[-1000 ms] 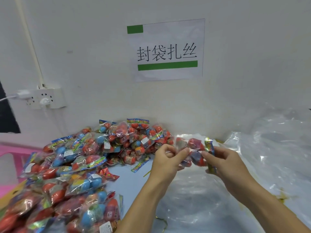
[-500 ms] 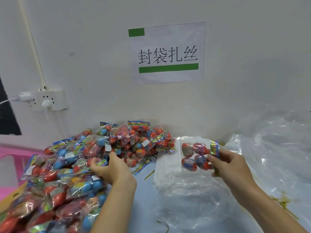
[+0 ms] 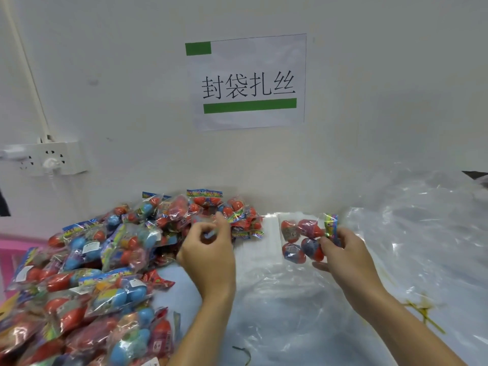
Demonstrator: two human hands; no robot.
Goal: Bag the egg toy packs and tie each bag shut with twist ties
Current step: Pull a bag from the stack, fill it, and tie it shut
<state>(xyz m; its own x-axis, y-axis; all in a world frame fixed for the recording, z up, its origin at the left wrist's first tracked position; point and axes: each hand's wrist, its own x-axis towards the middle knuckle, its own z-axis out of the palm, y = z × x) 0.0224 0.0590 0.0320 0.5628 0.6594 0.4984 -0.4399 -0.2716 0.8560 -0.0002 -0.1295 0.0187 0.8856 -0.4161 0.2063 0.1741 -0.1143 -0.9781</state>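
Observation:
A big pile of egg toy packs [image 3: 105, 265] covers the left of the table, with red and blue eggs in clear wrappers. My right hand [image 3: 346, 257] grips one egg toy pack [image 3: 301, 241] by its colourful header card and holds it over a flat stack of clear bags [image 3: 261, 249]. At the right edge of the pile, my left hand [image 3: 208, 252] has its fingers curled and pinches a small, blurred red and blue pack [image 3: 208, 235]. Gold twist ties [image 3: 423, 311] lie on the plastic at the right.
Crumpled clear plastic sheeting [image 3: 422, 233] spreads over the right of the table up to the wall. A dark tie [image 3: 244, 351] lies near the front edge. The wall close behind carries a paper sign [image 3: 248, 83] and a socket strip [image 3: 50, 157]. A pink object [image 3: 10, 247] stands at the far left.
My left hand let go of the held pack, reached left into the pile, then came back right to the pile's edge pinching a pack. The right hand kept its pack nearly still.

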